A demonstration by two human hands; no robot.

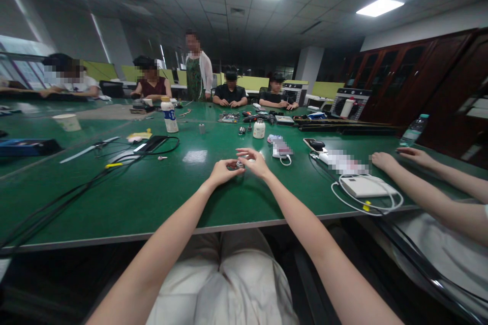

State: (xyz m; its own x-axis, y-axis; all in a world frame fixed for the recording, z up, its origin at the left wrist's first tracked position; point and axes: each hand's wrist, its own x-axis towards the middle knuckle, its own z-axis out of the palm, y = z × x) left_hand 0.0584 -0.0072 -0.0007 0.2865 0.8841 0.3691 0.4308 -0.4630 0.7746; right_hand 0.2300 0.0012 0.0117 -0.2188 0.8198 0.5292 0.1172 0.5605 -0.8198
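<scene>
Both my hands meet over the green table, around a small silvery round metal part (240,164). My left hand (223,172) is closed on it from the left, thumb and fingers at its sides. From the right, my right hand (256,163) reaches over the part, its thumb close to or touching the top. Its forefinger is stretched out above with a gap to the thumb. Fingers cover most of the part, so its full shape is hidden. Beyond my hands stands a white jar (258,129) with a metallic lid, and small dark metal pieces (242,131) lie beside it.
A bottle (170,117) and a small grey cylinder (202,128) stand further left. Black cables (95,179) cross the table's left side. To the right lie a white box (368,186) with a cable and another person's hands (400,159). Several people sit across the table (171,208).
</scene>
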